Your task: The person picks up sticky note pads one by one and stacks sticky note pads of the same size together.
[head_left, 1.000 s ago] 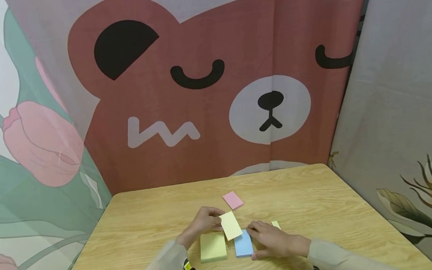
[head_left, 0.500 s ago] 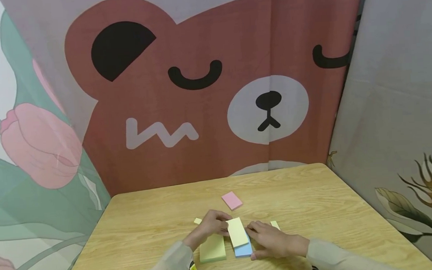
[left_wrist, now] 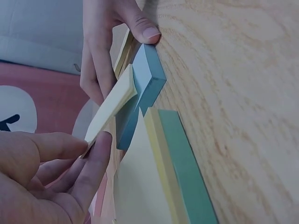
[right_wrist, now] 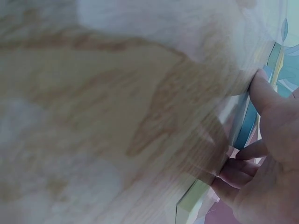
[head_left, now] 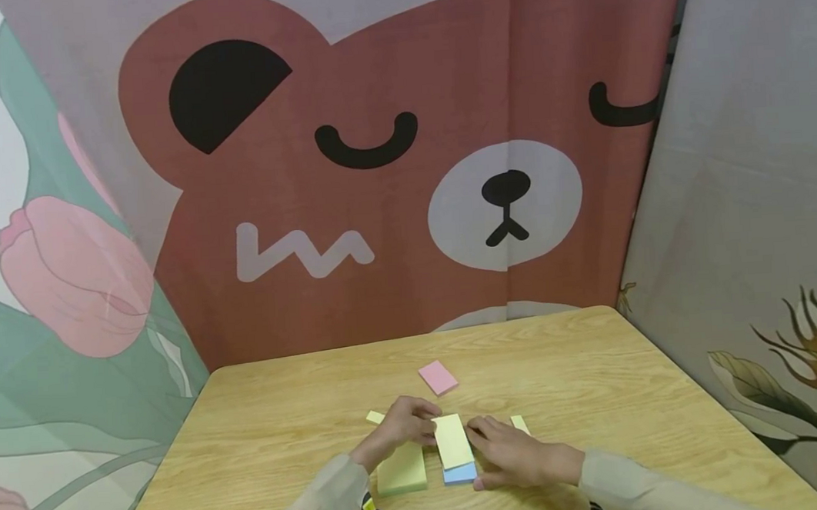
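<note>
In the head view my left hand [head_left: 405, 425] pinches a thin pale yellow sticky note pad [head_left: 453, 442] by its left edge. The pad lies over most of a blue sticky note pad [head_left: 459, 476]. Seen from the left wrist, the yellow pad [left_wrist: 112, 102] tilts, its far end against the blue pad's top [left_wrist: 142, 65]. My right hand [head_left: 512, 454] holds the blue pad along its right side, thumb at the near corner and fingers at the far end. Left of these sits a larger stack [head_left: 402, 472], a yellow pad [left_wrist: 161, 158] on a green pad [left_wrist: 184, 158].
A pink sticky note pad [head_left: 439, 377] lies farther back on the wooden table [head_left: 285, 423]. Small pale yellow pieces show beyond each hand, one at the left [head_left: 375, 417] and one at the right [head_left: 520, 423]. A bear-print curtain [head_left: 382, 287] hangs behind the table.
My left hand has moved right with the pale yellow pad, bringing it from between the stack and the blue pad to over the blue pad. My right hand has stayed in place.
</note>
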Demonstrator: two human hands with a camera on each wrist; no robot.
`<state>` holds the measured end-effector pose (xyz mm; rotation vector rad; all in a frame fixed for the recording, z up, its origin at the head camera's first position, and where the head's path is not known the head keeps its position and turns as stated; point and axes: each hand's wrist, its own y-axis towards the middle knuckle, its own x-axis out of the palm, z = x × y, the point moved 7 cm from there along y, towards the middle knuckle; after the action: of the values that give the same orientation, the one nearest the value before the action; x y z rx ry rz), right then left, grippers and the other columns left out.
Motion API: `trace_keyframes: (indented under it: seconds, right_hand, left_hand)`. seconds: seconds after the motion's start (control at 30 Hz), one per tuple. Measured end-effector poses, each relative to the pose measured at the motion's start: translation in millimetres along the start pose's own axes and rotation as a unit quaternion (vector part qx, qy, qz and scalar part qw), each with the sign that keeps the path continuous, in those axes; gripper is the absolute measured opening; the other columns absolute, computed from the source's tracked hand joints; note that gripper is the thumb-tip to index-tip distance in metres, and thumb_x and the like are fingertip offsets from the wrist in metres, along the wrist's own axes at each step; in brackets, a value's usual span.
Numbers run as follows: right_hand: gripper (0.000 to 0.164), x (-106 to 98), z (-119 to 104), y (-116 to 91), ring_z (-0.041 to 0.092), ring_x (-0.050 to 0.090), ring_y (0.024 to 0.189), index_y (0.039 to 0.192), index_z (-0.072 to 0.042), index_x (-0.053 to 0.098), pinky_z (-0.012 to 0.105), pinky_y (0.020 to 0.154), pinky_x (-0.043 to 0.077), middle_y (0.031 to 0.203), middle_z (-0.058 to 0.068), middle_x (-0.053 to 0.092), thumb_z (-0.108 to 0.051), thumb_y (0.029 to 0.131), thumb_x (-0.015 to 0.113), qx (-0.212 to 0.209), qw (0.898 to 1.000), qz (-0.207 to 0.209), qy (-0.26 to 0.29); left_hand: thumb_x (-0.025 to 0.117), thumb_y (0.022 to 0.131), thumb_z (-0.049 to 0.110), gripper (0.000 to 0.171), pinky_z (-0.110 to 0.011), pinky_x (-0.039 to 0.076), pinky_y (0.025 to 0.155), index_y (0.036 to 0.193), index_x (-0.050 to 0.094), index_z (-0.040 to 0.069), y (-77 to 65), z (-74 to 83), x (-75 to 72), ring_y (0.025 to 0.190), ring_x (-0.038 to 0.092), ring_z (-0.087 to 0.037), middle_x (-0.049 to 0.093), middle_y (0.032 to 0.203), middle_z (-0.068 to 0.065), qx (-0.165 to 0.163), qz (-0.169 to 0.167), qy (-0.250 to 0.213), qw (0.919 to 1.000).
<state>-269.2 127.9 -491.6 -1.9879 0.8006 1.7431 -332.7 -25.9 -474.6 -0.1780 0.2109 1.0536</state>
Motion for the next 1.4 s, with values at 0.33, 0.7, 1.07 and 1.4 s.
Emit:
trace_keyframes:
  seconds: [0.33,0.7,1.07,1.4]
  right_hand:
    - [0.088,-0.5,-1.4,1.5,0.029,0.041,0.128,0.143,0.014,0.037,0.043,0.105,0.042,0.142,0.02,0.039,-0.058,0.095,0.051,0.024,0.999,-0.02,0.009]
    - [0.085,-0.5,-4.0,-2.1,0.029,0.04,0.127,0.144,0.015,0.034,0.044,0.103,0.042,0.142,0.019,0.036,-0.055,0.098,0.05,0.005,1.0,-0.011,0.027]
    - [0.084,-1.6,-5.0,-1.1,0.031,0.041,0.128,0.141,0.016,0.038,0.043,0.103,0.043,0.142,0.021,0.038,-0.055,0.098,0.048,-0.006,1.0,-0.013,0.011]
    - [0.083,-2.1,-5.2,-1.9,0.034,0.041,0.129,0.141,0.016,0.039,0.045,0.103,0.043,0.141,0.022,0.038,-0.055,0.099,0.049,-0.006,1.0,-0.007,0.01]
  left_hand:
    - [0.063,0.087,-0.013,0.017,-0.043,0.06,0.066,0.102,0.069,-0.012,0.4,0.5,0.3,0.072,0.069,-0.04,0.065,0.084,-0.016,0.012,0.003,0.035,0.9993]
    - [0.063,0.085,-0.015,0.016,-0.04,0.06,0.067,0.099,0.07,-0.012,-0.9,4.0,5.1,0.072,0.069,-0.035,0.067,0.087,-0.017,0.027,-0.006,0.06,0.9978]
    - [0.066,0.08,-0.016,0.016,-0.036,0.058,0.061,0.094,0.073,-0.009,0.3,10.8,8.9,0.07,0.066,-0.022,0.07,0.085,-0.017,0.064,0.002,0.139,0.9882]
    - [0.068,0.081,-0.014,0.015,-0.027,0.054,0.062,0.091,0.075,-0.006,-0.6,15.6,13.6,0.076,0.065,-0.017,0.072,0.088,-0.014,0.077,-0.008,0.2,0.9767]
